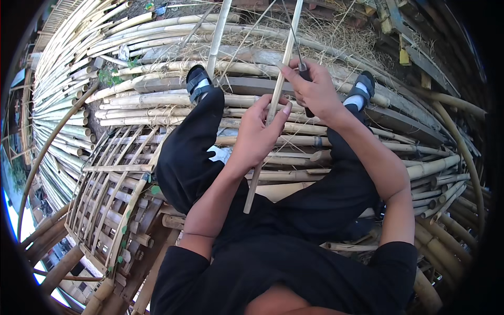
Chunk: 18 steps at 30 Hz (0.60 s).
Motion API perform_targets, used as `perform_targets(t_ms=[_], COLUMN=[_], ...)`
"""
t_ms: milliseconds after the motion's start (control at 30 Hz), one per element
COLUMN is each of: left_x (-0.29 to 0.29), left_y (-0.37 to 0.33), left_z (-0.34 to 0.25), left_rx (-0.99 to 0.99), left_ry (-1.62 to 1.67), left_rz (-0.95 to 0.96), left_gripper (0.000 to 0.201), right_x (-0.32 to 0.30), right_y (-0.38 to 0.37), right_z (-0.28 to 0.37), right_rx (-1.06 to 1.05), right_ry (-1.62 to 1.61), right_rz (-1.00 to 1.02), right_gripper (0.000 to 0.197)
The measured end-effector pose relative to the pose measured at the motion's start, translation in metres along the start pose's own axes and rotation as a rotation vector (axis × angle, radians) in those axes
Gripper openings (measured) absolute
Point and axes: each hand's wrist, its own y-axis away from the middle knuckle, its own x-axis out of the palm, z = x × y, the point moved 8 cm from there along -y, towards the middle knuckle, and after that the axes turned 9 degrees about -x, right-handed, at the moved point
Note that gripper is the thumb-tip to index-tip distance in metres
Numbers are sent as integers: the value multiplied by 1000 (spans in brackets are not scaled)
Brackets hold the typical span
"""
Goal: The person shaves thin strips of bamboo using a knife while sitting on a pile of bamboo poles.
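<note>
A black short-sleeved cloth shirt point(283, 273) and soft, creased black trousers point(184, 149) lie nearest, below and either side of the long, flat, pale bamboo strip point(279, 86). The strip slants up between the knees, straight-edged and faintly fibrous, its near end cut blunt; its far end runs out of view at the top. The left hand point(257, 130) pinches it between thumb and fingers, which partly cover it. Right of the strip, the right hand point(317, 90) is closed round the dark-handled knife with a thin, narrow blade point(304, 75), its thumb tip against the strip; whether the fingers behind also touch the strip I cannot tell. The knife's handle is mostly hidden by the fingers, and its tip is hard to make out at the top.

Left of the strip sits a curved lattice of split bamboo slats point(113, 186), rough and gapped. Beyond the strip's middle, strapped dark sandals point(199, 84) stand on either side of it. Smooth, round, jointed tan bamboo poles point(157, 100) spread behind, with dry, tangled straw point(349, 50) farther right; dark rim shadow cuts off the outermost poles.
</note>
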Motion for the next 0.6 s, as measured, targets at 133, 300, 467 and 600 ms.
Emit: perform_targets(t_ms=[133,300,467,600], left_x=[1,2,4,1], left_y=[8,22,27,28], left_z=[5,5,11,13], left_rx=[-22,10,38,54], left_ry=[111,165,125,52], left_rz=[43,138,175,191], left_gripper=[25,22,22,25], right_x=[1,1,-2,0], right_y=[2,19,35,41], right_z=[-1,1,0,2], right_rx=[41,58,-1,-71], right_ry=[-135,-158,-164,-118], right_rz=[-53,-87,-121,-155], right_gripper=[19,15,16,16])
